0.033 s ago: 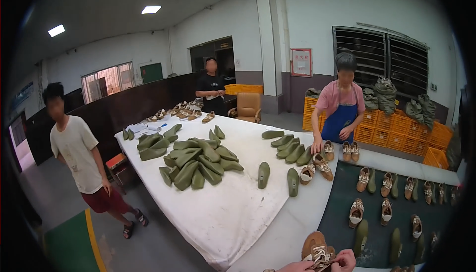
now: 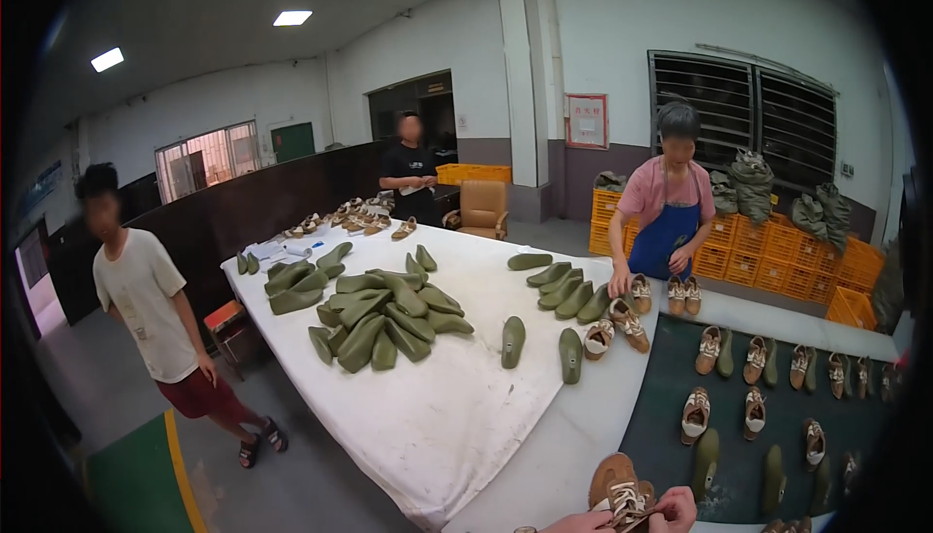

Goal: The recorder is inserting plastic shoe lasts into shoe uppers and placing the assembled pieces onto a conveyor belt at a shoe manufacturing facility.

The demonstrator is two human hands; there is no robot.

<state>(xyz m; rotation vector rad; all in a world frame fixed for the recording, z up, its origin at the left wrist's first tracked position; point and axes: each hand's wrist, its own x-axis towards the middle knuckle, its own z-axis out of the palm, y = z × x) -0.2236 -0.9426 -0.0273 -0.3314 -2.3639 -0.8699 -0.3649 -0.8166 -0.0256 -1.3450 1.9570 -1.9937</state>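
At the lower edge, a brown suede sneaker (image 2: 614, 481) with white laces points its toe away from me. My left hand (image 2: 581, 522) is closed along its left side, partly cut off by the picture's edge. On the right, my right hand (image 2: 674, 510) has its fingers pinched at the collar and lace area of the same sneaker. The sneaker's heel is hidden by the hands and the frame edge. To the right of my hands, a green shoe last (image 2: 706, 463) lies on the dark green belt (image 2: 661, 426).
Pairs of sneakers (image 2: 696, 414) and green lasts stand along the belt. A pile of green lasts (image 2: 374, 324) covers part of the white cloth-covered table (image 2: 437, 436). Across it, a co-worker in a blue apron (image 2: 664, 241) touches sneakers. Two other people stand at left and back.
The view has shifted very slightly. My hands stay on the sneaker in the same way.
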